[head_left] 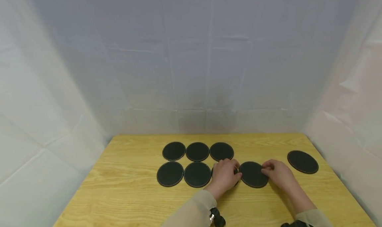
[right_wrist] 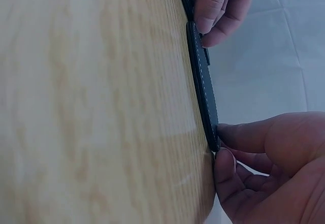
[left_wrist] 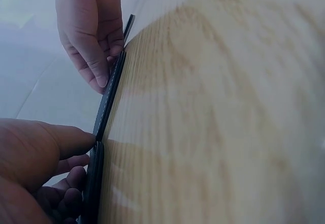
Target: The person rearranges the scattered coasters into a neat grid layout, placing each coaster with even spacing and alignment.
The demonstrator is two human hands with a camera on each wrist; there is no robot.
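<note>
Near table (head_left: 125,200) centre: right hand (head_left: 279,174) pinches right rim of black coaster (head_left: 253,174), flat on wood. Left hand (head_left: 224,174) curled over neighbouring coaster, thumb at rim. Five coasters (head_left: 197,151) gridded left; one coaster (head_left: 302,161) apart, far right.

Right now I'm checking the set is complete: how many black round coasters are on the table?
8: three in the back row, two front left, one mostly hidden under the left hand, one between both hands, one far right.
</note>
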